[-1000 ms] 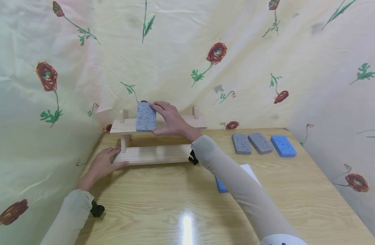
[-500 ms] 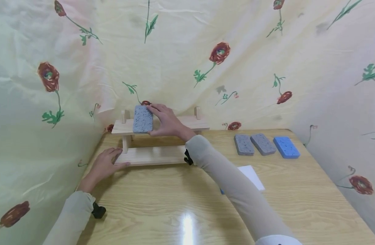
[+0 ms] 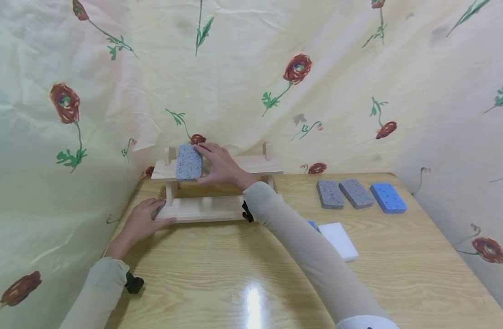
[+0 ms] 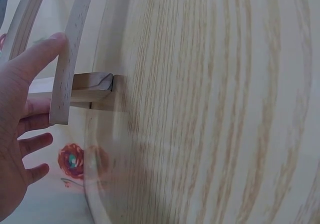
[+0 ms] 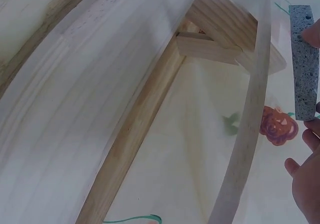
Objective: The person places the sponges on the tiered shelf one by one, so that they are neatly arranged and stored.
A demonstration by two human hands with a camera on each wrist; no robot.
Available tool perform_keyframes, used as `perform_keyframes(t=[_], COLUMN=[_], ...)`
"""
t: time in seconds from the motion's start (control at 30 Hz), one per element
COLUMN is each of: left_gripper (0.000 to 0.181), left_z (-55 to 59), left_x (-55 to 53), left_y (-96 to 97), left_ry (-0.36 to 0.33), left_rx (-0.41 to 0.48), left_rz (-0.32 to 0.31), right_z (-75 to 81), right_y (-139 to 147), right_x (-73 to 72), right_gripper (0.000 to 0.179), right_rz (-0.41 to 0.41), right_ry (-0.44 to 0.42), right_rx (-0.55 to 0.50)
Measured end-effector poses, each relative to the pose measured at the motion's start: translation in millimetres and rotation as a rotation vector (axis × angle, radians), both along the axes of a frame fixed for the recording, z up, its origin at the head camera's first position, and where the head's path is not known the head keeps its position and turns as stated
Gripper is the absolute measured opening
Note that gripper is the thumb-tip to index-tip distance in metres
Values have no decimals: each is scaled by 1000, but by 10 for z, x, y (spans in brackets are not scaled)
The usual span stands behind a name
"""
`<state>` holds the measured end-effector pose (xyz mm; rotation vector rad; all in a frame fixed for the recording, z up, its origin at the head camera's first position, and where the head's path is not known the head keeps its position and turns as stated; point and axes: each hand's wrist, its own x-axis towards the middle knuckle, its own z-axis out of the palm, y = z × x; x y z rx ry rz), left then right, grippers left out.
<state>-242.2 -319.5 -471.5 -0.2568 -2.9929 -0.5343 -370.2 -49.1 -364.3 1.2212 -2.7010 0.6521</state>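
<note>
My right hand [image 3: 222, 167] pinches a speckled grey sponge [image 3: 188, 162] by its edges, upright at the left part of the upper board of a two-tier wooden shelf [image 3: 206, 210]. In the right wrist view the sponge [image 5: 304, 64] appears edge-on, thumb on its face, beyond the upper board. My left hand [image 3: 142, 221] grips the left end of the lower board. In the left wrist view the thumb of this hand [image 4: 20, 109] presses the front edge of the board [image 4: 72, 54], and its fingers reach round behind.
Two grey sponges [image 3: 330, 194] [image 3: 356, 193] and a blue sponge [image 3: 388, 198] lie at the back right of the wooden table [image 3: 193, 274]. Closer in, a white sponge [image 3: 339, 241] and a partly hidden blue one [image 3: 313, 225] lie by my right sleeve. Flowered cloth [image 3: 243, 91] hangs behind.
My right hand has moved the grey sponge slightly left and down toward the upper board. The left hand keeps its grip on the shelf. More of the white sponge shows past the sleeve.
</note>
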Motion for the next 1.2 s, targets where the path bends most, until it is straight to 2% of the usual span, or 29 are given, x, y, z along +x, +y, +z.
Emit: perform_keyframes(t=[0.37, 0.8, 1.2], left_gripper=[90, 88, 86], left_z=[-8, 28, 93], left_x=[-32, -2, -105], left_y=[5, 8, -35], left_ry=[-4, -14, -46], left_rx=[-18, -8, 18], left_rz=[0, -1, -3], right_z=[-43, -125, -137], right_y=[-72, -109, -159], right_x=[-49, -79, -175], right_gripper=[102, 100, 100], right_rz=[-6, 12, 7], right_ry=[-11, -73, -92], right_rx=[40, 26, 54])
